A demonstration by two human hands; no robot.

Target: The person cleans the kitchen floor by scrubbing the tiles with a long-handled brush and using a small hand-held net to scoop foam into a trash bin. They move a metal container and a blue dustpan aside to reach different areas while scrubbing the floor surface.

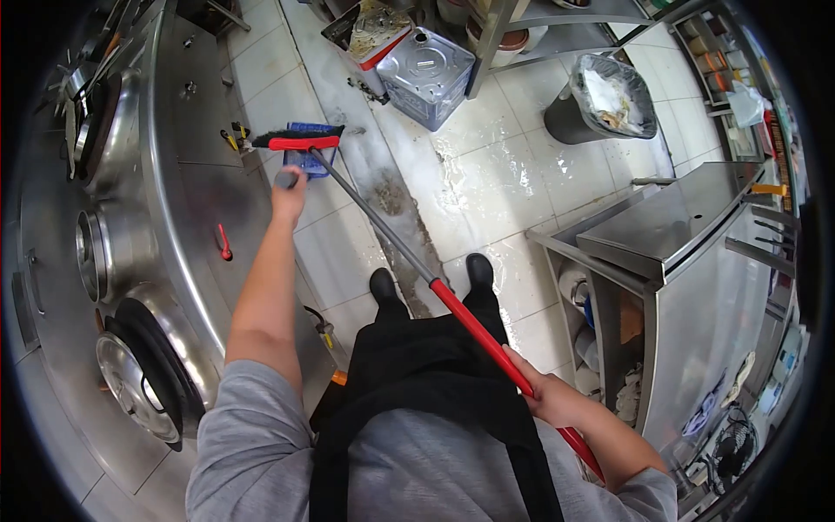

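Left hand (290, 195) clenches grey handle (284, 180), likely the blue dustpan's (301, 163); right hand (548, 396) grips red broom pole (478, 329), presumably steering broom head (303, 143).

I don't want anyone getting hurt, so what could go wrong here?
The floor looks wet and shiny, so the boots might slip. The right hand holds the broom and the left hand holds a grey handle, so catching a fall could be hard.
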